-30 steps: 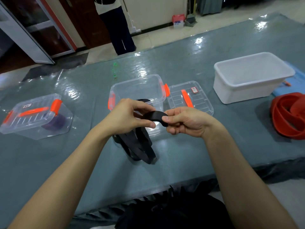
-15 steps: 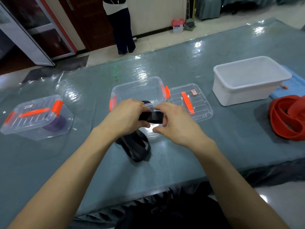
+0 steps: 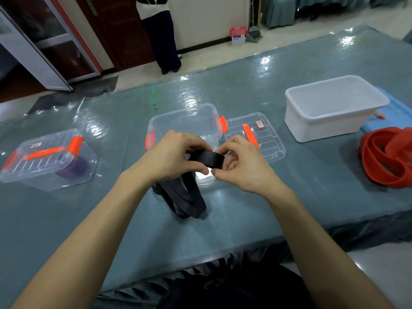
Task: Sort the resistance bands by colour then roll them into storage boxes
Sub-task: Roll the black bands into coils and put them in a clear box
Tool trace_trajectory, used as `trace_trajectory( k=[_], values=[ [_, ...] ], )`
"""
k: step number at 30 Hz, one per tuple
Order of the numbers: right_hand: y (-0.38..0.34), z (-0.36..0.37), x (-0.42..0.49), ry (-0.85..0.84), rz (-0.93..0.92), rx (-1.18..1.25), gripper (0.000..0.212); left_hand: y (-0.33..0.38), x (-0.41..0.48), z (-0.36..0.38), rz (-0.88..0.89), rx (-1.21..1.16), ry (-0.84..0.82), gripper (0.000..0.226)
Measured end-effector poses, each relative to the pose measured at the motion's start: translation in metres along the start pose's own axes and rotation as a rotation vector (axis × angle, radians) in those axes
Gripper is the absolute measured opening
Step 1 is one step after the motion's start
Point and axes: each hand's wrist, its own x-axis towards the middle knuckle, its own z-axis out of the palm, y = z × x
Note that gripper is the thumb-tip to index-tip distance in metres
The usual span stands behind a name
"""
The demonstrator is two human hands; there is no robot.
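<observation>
1. Black band (image 3: 208,160): held above the surface (image 3: 245,210), just in front of the open box (image 3: 182,112). The upper end is wound into a short coil between both grips. The unwound length hangs down in several loops, and the lowest part rests on the surface.

2. Left grip (image 3: 176,157): closed on the coil from the left, with the fingers over it and the thumb beneath.

3. Right grip (image 3: 240,166): fingers curled, pinching the right end of the coil.

4. Open box: stands directly behind the grips. No contents show in the part that is visible. Its lid (image 3: 267,143) lies flat just beside it on the right.

5. Closed box (image 3: 44,159): stands well to the left with the orange clips down. A rolled purple band (image 3: 71,170) lies inside. Judgement: this colour is complete.

6. Red bands (image 3: 388,157): lie in a loose, unrolled heap at the right edge of the surface, near the white tub (image 3: 323,128). The tub shows nothing inside. Whether it is meant for the red bands cannot be told.

Status, as a judgement: sorting appears done, since each colour lies apart. Rolling is roughly one third done. Purple is stored, black is in hand with most of its length not yet wound, and red is untouched.

Remaining: wind the hanging loops onto the coil, place the coil in the open box and fit the lid. Then roll and store the red bands.
</observation>
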Motion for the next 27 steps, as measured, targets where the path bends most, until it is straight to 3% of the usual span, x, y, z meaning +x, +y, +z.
trace_trajectory(
  k=[14,21,27],
  values=[
    [0.006,-0.004,0.003,0.02,-0.134,-0.104,0.027,-0.011,0.0,-0.001,0.02,-0.07,0.033,0.038],
    [-0.007,-0.017,0.001,0.017,-0.135,-0.429,0.042,-0.014,0.002,0.005,0.099,-0.003,0.05,0.036],
    [-0.006,-0.016,-0.003,0.025,-0.08,-0.251,0.02,-0.009,0.003,0.0,0.09,-0.093,0.07,0.039]
  ],
)
